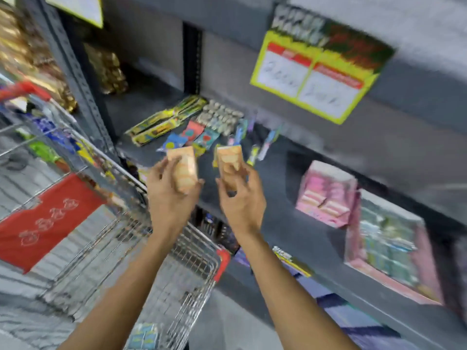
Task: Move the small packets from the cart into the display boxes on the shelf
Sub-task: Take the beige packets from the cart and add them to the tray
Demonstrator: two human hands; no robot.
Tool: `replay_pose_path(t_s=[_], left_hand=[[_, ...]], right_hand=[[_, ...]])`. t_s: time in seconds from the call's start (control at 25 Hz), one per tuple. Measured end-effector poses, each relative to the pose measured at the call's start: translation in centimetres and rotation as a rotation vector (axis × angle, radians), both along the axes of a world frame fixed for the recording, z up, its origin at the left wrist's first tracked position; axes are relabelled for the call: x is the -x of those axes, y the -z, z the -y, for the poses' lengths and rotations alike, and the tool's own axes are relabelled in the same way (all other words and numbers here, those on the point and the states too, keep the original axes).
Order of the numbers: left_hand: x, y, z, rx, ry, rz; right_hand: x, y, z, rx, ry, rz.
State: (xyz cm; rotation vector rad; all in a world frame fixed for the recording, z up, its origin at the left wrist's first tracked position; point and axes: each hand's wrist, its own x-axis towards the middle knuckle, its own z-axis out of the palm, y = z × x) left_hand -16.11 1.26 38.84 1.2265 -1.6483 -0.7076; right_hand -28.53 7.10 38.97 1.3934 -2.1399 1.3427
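Grey metal shelving fills the store aisle, blurred by camera motion. Both hands are raised in front of it: the left hand grips one orange packet, the right hand grips a second orange packet, each upright and apart. Below stands a wire cart. Two pink display boxes sit on the shelf at right.

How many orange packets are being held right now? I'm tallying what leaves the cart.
2. One orange packet is in the left hand; the other is in the right hand, both raised before the shelf. More may lie hidden in the cart.
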Motion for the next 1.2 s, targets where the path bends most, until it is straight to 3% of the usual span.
replay_pose_path(t_s=[0.2, 0.36, 0.6, 0.76, 0.92, 1.2], left_hand=[[11.9, -3.7, -4.5, 0.028, 0.369, 0.02], [18.6, -4.4, -7.6, -0.08, 0.559, 0.115], [25.8, -2.3, -7.4, -0.128, 0.682, 0.391], [26.0, -0.2, -6.0, 0.049, 0.706, 0.392], [23.2, 2.5, -6.3, 0.331, 0.758, 0.518], [24.4, 2.4, -5.6, 0.336, 0.795, 0.682]], right_hand=[[9.9, -1.9, -7.3, -0.063, 0.375, 0.027], [14.1, -0.8, -12.5, -0.309, 0.546, 0.139], [17.5, -0.1, -13.3, -0.383, 0.53, 0.269], [18.5, 0.2, -14.1, -0.441, 0.333, 0.175], [18.4, 1.1, -15.0, -0.472, 0.458, 0.072], [19.0, 1.1, -13.6, -0.526, 0.578, 0.07]])
